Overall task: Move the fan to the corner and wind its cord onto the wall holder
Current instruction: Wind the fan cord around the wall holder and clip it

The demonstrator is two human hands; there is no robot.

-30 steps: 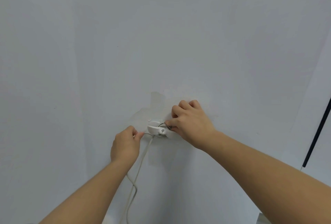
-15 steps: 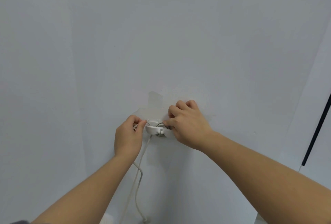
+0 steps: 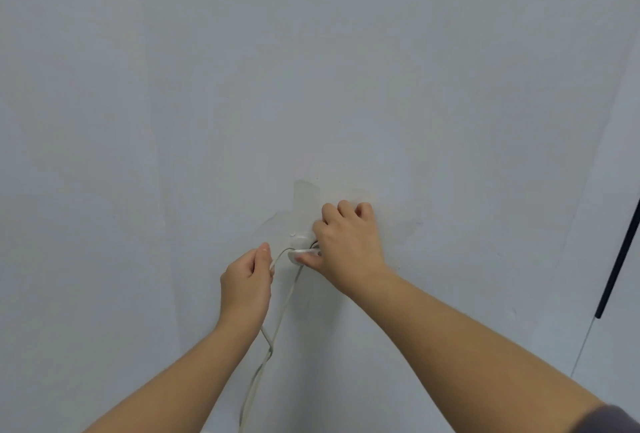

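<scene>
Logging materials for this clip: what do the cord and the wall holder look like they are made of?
Cord: looks like off-white plastic-sheathed flex, matte; it bends in soft loops and kinks below the left hand, which pinches it. Wall holder: looks like white moulded plastic, smooth and slightly glossy, with a rounded edge catching light beside the right hand. It is mostly hidden, so this is uncertain.

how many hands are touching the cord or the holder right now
2. The left hand pinches the cord just left of the wall holder; the right hand presses on the holder's right side.
</scene>
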